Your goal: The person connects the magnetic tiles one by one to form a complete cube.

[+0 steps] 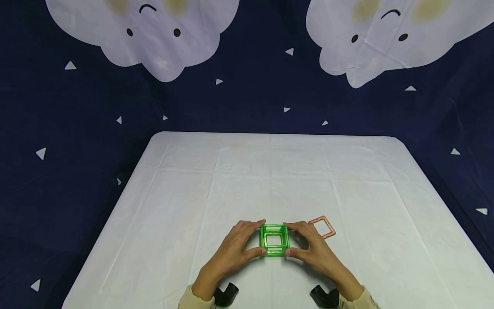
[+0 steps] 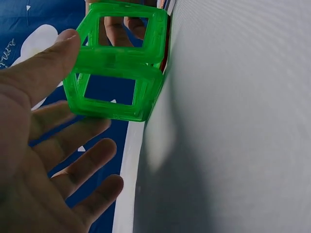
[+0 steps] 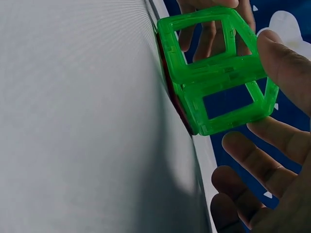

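A hollow green structure of magnetic tiles stands on the table in front of the person, with open square windows. My left hand pinches its left side, thumb at the near corner and forefinger at the far one. From the other side my right hand grips it the same way. In the left wrist view the remaining fingers spread loosely below the green tiles. A dark red edge shows along the structure's base in the right wrist view. Just beyond the right hand lies an orange square magnetic tile, partly covered by that hand.
The table has a creased white cover. Behind and around it hangs a dark blue cloth with white clouds and small triangles. Black wrist mounts sit at both sleeves.
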{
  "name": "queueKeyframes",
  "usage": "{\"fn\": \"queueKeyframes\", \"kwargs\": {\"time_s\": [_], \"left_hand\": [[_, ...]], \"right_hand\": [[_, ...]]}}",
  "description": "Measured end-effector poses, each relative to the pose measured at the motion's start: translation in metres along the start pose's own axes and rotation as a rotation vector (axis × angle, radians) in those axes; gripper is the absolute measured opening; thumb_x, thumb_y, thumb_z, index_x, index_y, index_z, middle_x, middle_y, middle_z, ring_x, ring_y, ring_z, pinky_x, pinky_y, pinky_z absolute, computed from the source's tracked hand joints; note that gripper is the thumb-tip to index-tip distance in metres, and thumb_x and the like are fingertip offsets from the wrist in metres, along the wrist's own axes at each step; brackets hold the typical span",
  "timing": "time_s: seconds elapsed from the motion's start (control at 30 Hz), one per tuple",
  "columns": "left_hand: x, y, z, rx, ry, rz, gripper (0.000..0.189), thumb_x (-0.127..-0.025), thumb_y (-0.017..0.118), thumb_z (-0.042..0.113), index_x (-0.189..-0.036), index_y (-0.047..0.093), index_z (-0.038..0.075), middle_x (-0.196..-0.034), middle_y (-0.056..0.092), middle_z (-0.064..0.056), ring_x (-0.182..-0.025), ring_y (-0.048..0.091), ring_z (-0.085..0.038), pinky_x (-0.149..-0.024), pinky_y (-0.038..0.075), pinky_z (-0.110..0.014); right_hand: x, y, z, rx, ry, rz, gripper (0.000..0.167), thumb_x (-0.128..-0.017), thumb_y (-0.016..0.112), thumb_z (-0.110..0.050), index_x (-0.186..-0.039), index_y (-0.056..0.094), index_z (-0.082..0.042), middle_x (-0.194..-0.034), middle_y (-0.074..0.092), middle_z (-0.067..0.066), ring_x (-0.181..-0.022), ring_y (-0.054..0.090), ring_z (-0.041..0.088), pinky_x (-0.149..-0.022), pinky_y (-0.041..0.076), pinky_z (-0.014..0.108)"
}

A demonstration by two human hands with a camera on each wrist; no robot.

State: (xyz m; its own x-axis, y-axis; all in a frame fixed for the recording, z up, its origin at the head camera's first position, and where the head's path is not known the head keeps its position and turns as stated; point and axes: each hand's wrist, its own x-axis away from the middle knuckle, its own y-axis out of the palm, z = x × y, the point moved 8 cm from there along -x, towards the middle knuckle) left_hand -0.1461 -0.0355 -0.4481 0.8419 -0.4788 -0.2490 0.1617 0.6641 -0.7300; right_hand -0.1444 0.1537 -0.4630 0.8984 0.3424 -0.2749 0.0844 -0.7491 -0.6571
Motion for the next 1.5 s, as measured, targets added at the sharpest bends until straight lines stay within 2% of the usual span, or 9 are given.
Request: {"fn": "queueKeyframes", "kwargs": {"time_s": [0.2, 0.37, 0.77, 0.87, 0.97, 1.1, 1.2, 1.37, 1.5], "left_hand": [[-0.002, -0.002, 0.006, 0.029, 0.065, 0.033, 0.042, -0.075, 0.076, 0.037, -0.112, 0.062, 0.023, -0.129, 0.055, -0.002, -0.122, 0.045, -0.017, -0.099, 0.043, -0.039], [-0.002, -0.002, 0.009, 0.038, 0.079, 0.053, 0.023, -0.074, 0.078, 0.030, -0.092, 0.066, 0.024, -0.126, 0.055, -0.002, -0.122, 0.044, -0.018, -0.100, 0.041, -0.042], [-0.002, -0.002, 0.010, 0.040, 0.132, 0.063, 0.014, -0.076, 0.077, 0.028, -0.084, 0.065, 0.026, -0.127, 0.055, -0.005, -0.124, 0.042, -0.020, -0.101, 0.040, -0.043], [-0.002, -0.002, 0.009, 0.060, 0.133, 0.061, 0.017, -0.075, 0.077, 0.028, -0.087, 0.066, 0.025, -0.127, 0.055, -0.005, -0.122, 0.043, -0.021, -0.100, 0.041, -0.043], [-0.002, -0.002, 0.007, 0.084, 0.115, 0.052, 0.029, -0.075, 0.077, 0.028, -0.100, 0.063, 0.022, -0.127, 0.055, -0.005, -0.121, 0.045, -0.019, -0.100, 0.041, -0.042], [-0.001, 0.001, 0.001, 0.112, 0.042, 0.021, 0.058, -0.075, 0.078, 0.031, -0.126, 0.052, 0.020, -0.129, 0.055, 0.001, -0.121, 0.046, -0.015, -0.102, 0.041, -0.038], [-0.001, 0.003, -0.004, 0.119, -0.015, -0.006, 0.071, -0.075, 0.077, 0.034, -0.137, 0.044, 0.020, -0.129, 0.054, 0.004, -0.122, 0.045, -0.012, -0.103, 0.041, -0.037], [0.000, 0.005, -0.007, 0.117, -0.051, -0.025, 0.072, -0.075, 0.076, 0.037, -0.137, 0.046, 0.018, -0.128, 0.055, 0.003, -0.121, 0.046, -0.013, -0.102, 0.042, -0.037], [0.000, 0.006, -0.010, 0.120, -0.078, -0.033, 0.070, -0.075, 0.076, 0.038, -0.136, 0.047, 0.020, -0.128, 0.055, 0.004, -0.121, 0.046, -0.012, -0.102, 0.042, -0.036]], "right_hand": [[0.001, 0.001, 0.000, -0.011, 0.013, -0.007, 0.065, -0.067, 0.082, -0.030, -0.127, 0.057, -0.022, -0.116, 0.059, -0.011, -0.106, 0.045, 0.002, -0.089, 0.042, 0.024], [0.001, 0.000, -0.001, -0.006, 0.017, -0.003, 0.065, -0.067, 0.082, -0.030, -0.127, 0.057, -0.022, -0.115, 0.059, -0.012, -0.106, 0.045, 0.003, -0.089, 0.042, 0.025], [-0.002, -0.002, -0.003, -0.001, 0.034, 0.011, 0.062, -0.067, 0.082, -0.030, -0.123, 0.057, -0.024, -0.113, 0.060, -0.009, -0.106, 0.048, 0.008, -0.091, 0.041, 0.024], [-0.002, -0.001, -0.003, -0.023, 0.052, 0.001, 0.062, -0.067, 0.082, -0.030, -0.123, 0.056, -0.024, -0.113, 0.060, -0.009, -0.108, 0.049, 0.009, -0.092, 0.041, 0.024], [-0.002, 0.000, -0.003, -0.037, 0.072, -0.014, 0.062, -0.067, 0.082, -0.031, -0.124, 0.056, -0.025, -0.113, 0.059, -0.009, -0.109, 0.049, 0.008, -0.093, 0.040, 0.024], [-0.002, 0.001, -0.001, -0.033, 0.083, -0.028, 0.062, -0.068, 0.081, -0.033, -0.124, 0.055, -0.026, -0.113, 0.058, -0.010, -0.108, 0.048, 0.008, -0.093, 0.040, 0.024], [-0.002, 0.002, 0.001, -0.022, 0.077, -0.030, 0.063, -0.068, 0.081, -0.034, -0.125, 0.055, -0.025, -0.112, 0.058, -0.010, -0.107, 0.048, 0.009, -0.092, 0.040, 0.024], [-0.002, 0.000, 0.000, -0.010, 0.066, -0.035, 0.069, -0.067, 0.082, -0.034, -0.129, 0.053, -0.021, -0.114, 0.058, -0.007, -0.105, 0.050, 0.014, -0.092, 0.039, 0.023], [-0.003, -0.020, 0.003, 0.035, 0.052, 0.001, 0.073, -0.066, 0.083, -0.030, -0.130, 0.053, -0.015, -0.114, 0.059, 0.001, -0.100, 0.048, 0.015, -0.084, 0.043, 0.024]]}}
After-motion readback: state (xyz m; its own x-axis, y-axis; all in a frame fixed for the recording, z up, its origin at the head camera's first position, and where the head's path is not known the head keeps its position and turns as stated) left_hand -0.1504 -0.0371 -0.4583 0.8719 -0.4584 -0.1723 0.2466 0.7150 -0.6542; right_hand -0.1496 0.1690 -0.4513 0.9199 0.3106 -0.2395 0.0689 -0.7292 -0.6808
